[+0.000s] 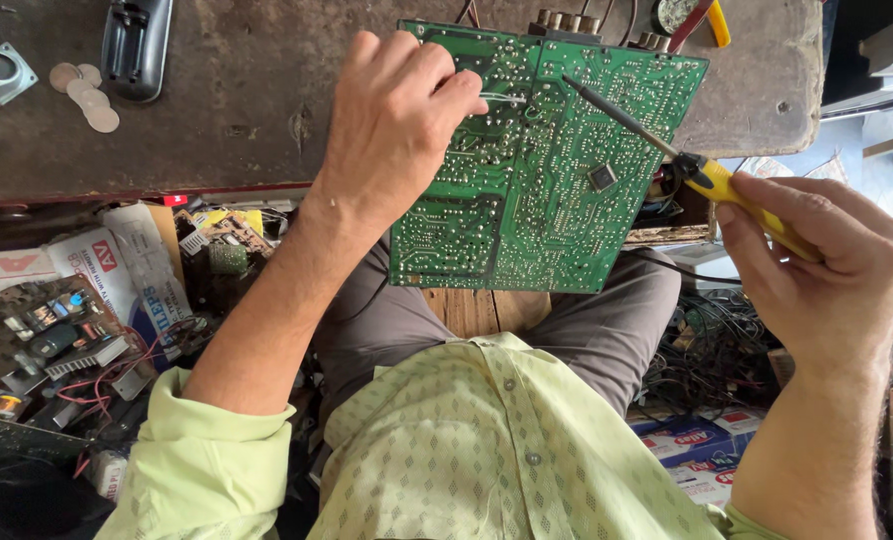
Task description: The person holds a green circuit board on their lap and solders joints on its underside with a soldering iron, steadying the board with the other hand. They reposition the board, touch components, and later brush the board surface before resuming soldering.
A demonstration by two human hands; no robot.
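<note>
Over a worn brown bench (247,120), hands pinch solder wire (504,98) and a soldering iron (667,150) at a green board (537,200).

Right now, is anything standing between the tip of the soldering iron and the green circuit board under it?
Nothing visible does. The right hand holds the yellow-handled soldering iron, and its dark shaft lies over the bare solder side of the green circuit board. The left hand pinches a thin wire further left, apart from the tip.
</note>
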